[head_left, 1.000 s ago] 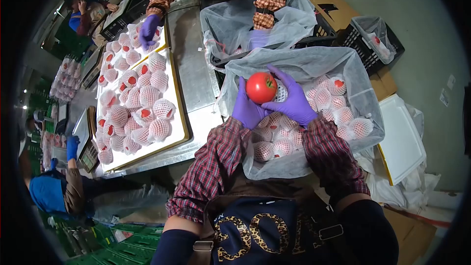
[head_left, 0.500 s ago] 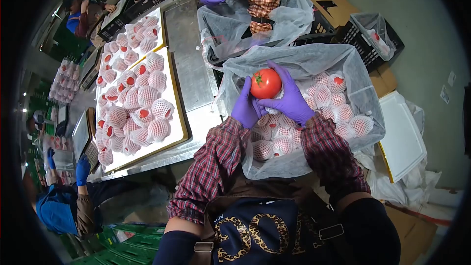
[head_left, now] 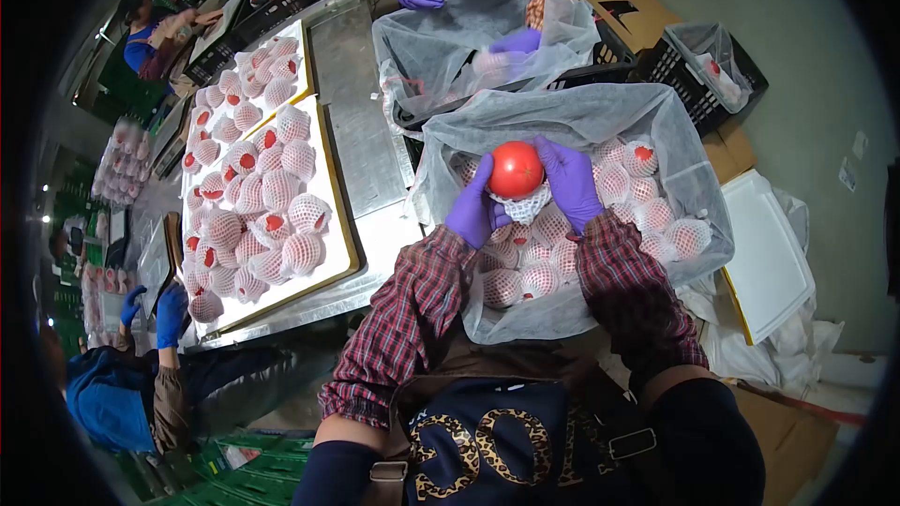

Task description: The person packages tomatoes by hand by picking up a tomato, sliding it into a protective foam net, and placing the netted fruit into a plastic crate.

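Note:
A bare red tomato (head_left: 516,167) is held between my two purple-gloved hands above the lined crate (head_left: 666,117). A white foam net (head_left: 525,204) sits bunched around its underside. My left hand (head_left: 476,208) cups the tomato and net from the left, fingers curled beneath. At the right side, my right hand (head_left: 572,183) is closed against the tomato with its fingertips near the top. Below lie several net-wrapped tomatoes (head_left: 539,278) inside the crate's translucent liner.
To the left, a white tray (head_left: 328,197) on the metal table (head_left: 361,94) bears many netted tomatoes. Across from me, a co-worker's gloved hand (head_left: 514,41) reaches into another lined crate (head_left: 403,37). A white lid (head_left: 769,258) lies at right. Another person with blue gloves (head_left: 172,316) stands at left.
The tomato has turned, so its green stem no longer shows, and a foam net now appears under it. My right hand shifted to its right side. The co-worker's hand moved into the far crate.

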Demonstrator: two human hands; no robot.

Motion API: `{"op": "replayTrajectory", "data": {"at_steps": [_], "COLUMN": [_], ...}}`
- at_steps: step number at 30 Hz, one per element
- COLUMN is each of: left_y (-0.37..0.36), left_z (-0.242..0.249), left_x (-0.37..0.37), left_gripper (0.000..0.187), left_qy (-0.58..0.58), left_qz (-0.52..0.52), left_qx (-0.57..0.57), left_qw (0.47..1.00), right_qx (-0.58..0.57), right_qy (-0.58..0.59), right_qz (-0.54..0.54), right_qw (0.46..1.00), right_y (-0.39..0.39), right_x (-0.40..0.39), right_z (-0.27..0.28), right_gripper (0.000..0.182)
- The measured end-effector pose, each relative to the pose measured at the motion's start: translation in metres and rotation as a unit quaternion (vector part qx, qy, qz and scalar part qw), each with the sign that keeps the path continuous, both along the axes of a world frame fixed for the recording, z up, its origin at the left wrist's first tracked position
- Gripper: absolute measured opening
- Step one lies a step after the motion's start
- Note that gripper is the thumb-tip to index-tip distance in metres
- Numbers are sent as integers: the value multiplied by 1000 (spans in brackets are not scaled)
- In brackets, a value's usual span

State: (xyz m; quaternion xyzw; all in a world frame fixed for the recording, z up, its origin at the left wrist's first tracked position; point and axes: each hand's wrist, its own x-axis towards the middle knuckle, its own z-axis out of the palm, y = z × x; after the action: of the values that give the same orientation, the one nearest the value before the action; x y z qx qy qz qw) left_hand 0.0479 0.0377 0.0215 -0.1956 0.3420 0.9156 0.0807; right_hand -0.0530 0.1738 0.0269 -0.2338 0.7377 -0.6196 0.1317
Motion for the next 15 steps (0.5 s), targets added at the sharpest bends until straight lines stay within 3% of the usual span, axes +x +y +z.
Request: {"op": "replayTrajectory", "data": {"at_steps": [1, 4, 7, 10, 13, 15], "left_y": [-1, 3, 6, 7, 6, 9], "left_z": [0, 4, 6, 5, 5, 2], "left_x": [-1, 0, -2, -1, -2, 1], "left_gripper": [65, 64, 61, 54, 52, 53], "left_qy": [1, 23, 37, 46, 62, 78], "left_qz": [-6, -4, 31, 44, 65, 76], "left_qx": [30, 108, 109, 100, 84, 96], "left_qw": [1000, 994, 993, 993, 992, 989], "right_qx": [11, -1, -37, 14, 15, -54], "right_qy": [-8, 148, 108, 128, 105, 12], "right_qz": [-8, 5, 41, 74, 66, 88], "right_qw": [1000, 989, 993, 989, 992, 995], "right_y": [0, 2, -11, -8, -9, -10], "right_x": [1, -3, 26, 26, 20, 11], "right_z": [3, -1, 19, 19, 15, 4], "right_gripper": [27, 33, 42, 55, 48, 44]}}
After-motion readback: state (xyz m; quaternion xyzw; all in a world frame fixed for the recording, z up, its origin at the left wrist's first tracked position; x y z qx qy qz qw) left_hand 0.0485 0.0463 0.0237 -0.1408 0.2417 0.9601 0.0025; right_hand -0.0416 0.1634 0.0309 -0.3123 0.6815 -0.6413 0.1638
